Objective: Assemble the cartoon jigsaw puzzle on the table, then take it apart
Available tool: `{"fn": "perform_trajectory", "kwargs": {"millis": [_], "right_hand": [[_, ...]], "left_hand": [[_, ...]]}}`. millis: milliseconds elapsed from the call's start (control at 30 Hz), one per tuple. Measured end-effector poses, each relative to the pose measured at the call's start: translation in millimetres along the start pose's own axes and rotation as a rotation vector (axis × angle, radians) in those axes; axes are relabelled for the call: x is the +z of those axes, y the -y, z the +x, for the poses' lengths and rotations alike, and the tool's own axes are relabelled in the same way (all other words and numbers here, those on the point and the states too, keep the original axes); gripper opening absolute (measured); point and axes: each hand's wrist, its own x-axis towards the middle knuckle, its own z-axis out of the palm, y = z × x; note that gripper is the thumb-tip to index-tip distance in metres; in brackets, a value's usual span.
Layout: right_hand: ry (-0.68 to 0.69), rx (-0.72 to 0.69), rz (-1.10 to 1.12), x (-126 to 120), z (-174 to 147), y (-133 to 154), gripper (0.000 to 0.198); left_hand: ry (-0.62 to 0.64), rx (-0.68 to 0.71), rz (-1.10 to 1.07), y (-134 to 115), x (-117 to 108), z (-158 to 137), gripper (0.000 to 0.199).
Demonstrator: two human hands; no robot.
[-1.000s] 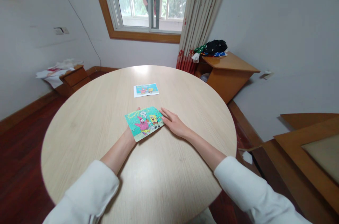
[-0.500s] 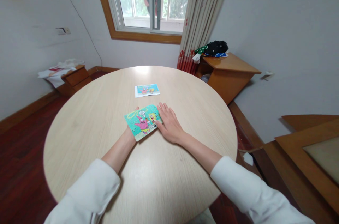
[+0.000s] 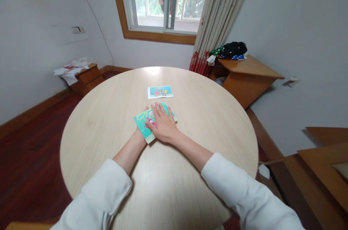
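Observation:
A teal jigsaw puzzle (image 3: 141, 118) with cartoon figures lies tilted above the round table, its left end over my left wrist. My left hand (image 3: 146, 108) is beneath it and holds it up; only a fingertip shows past the far edge, the rest is hidden. On top, my right hand (image 3: 163, 124) lies flat with fingers stretched and slightly apart, covering the puzzle's middle and right part. Just beyond both hands, a printed picture (image 3: 160, 92) of a similar cartoon scene lies on the table, touched by neither hand.
The pale round wooden table (image 3: 108, 103) fills the middle of the view. At the back right a wooden cabinet (image 3: 250, 69) carries a heap of dark cloth (image 3: 234, 49). A small wooden stand (image 3: 91, 77) with white papers is at the back left. Wooden furniture (image 3: 320, 164) stands at the right.
My right hand has moved left from the puzzle's right edge onto its face, covering the yellow figure. The left hand still supports it from below. The view has shifted slightly left.

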Motion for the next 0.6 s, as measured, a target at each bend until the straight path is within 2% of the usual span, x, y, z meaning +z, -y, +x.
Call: {"fn": "perform_trajectory", "kwargs": {"millis": [200, 400, 600], "right_hand": [[-0.005, 0.009, 0.009, -1, 2, -2, 0.075], [-0.041, 0.005, 0.011, 3, 2, -3, 0.073], [-0.049, -0.009, -0.002, -2, 3, 0, 0.073]], "left_hand": [[-0.035, -0.013, -0.010, -3, 13, -6, 0.046], [0.000, 0.001, -0.012, -2, 10, -5, 0.047], [0.143, 0.018, 0.007, -3, -2, 3, 0.048]]}}
